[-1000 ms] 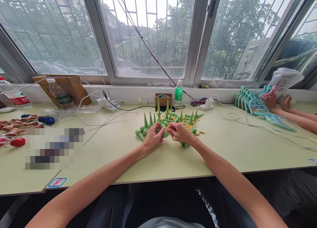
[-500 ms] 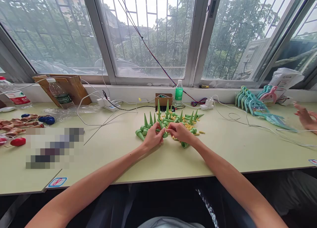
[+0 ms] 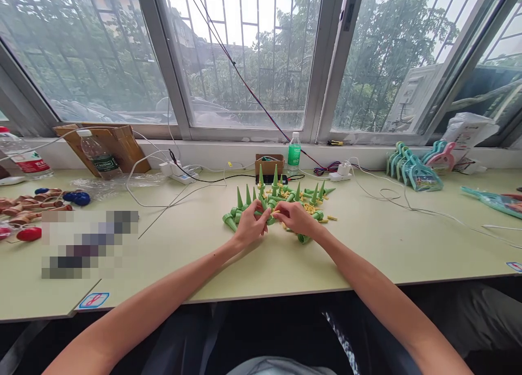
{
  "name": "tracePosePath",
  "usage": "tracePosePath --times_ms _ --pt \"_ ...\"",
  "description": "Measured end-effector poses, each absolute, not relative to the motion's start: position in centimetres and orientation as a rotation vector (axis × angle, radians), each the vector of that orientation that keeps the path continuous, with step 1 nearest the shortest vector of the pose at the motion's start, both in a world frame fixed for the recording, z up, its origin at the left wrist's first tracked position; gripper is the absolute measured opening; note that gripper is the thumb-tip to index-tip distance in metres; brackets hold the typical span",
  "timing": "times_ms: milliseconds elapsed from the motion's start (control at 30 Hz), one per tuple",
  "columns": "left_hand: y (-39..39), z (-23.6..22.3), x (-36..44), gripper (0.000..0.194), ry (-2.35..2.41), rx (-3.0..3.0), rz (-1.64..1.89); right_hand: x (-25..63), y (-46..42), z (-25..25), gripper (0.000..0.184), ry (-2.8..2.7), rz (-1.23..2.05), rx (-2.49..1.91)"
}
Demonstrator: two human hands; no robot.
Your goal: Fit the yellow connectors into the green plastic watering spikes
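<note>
My left hand point(image 3: 249, 225) is closed around a green plastic spike point(image 3: 270, 220), whose end shows between thumb and fingers. Right beside it, my right hand point(image 3: 300, 218) pinches a small yellow plastic piece point(image 3: 276, 214) close to that spike; whether the two touch I cannot tell. Just beyond both hands, several green cone-shaped spikes point(image 3: 275, 182) stand upright on their caps, while others lie on their sides. Loose yellow pieces point(image 3: 332, 218) are scattered among and to the right of them.
Behind the spikes stand a small cardboard box point(image 3: 269, 160) and a bottle of green liquid point(image 3: 294, 153). White cables point(image 3: 391, 193) cross the table point(image 3: 367, 244). Teal hangers point(image 3: 420, 171) are at the right, wooden toys point(image 3: 36, 201) at the left.
My hands stay almost in place, and the yellow piece at my right fingertips now shows. At far right, a co-worker's hand has left view and a loose teal item has moved rightward.
</note>
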State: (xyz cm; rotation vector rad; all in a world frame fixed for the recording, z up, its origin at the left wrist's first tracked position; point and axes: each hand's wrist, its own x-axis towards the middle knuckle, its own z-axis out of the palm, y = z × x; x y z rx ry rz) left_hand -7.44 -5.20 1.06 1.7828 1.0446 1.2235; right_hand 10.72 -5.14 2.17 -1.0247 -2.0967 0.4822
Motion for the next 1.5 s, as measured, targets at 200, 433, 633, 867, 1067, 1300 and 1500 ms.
tracePosePath --times_ms 200,433,633,867,1067,1300,1500 --pt "-5.33 1.24 -7.43 0.037 1.038 1.767 1.235 10.67 -5.17 2.25 0.02 -2.091 0.484 -1.021" --pt "-4.66 0.97 -7.51 0.037 0.997 1.688 1.211 10.68 -5.04 2.04 0.021 -2.084 0.48 -1.0" --pt "-4.58 1.27 -7.49 0.037 1.008 1.629 1.267 10.67 -4.98 1.95 0.021 -2.07 0.452 -0.982" --pt "-4.92 1.77 -7.53 0.034 1.054 1.62 1.268 10.54 -5.18 2.26 0.02 -2.041 0.465 -0.967" --pt "-4.92 1.59 -7.6 0.035 1.07 1.619 1.182 10.41 -5.5 2.72 0.019 -2.016 0.467 -0.962" --pt "-4.73 1.46 -7.75 0.034 0.958 1.512 1.073 10.54 -5.31 2.5 0.02 -2.021 0.471 -0.936" --pt "-4.71 1.61 -7.71 0.033 0.912 1.437 1.02 10.68 -5.05 2.29 0.018 -2.019 0.472 -0.951"
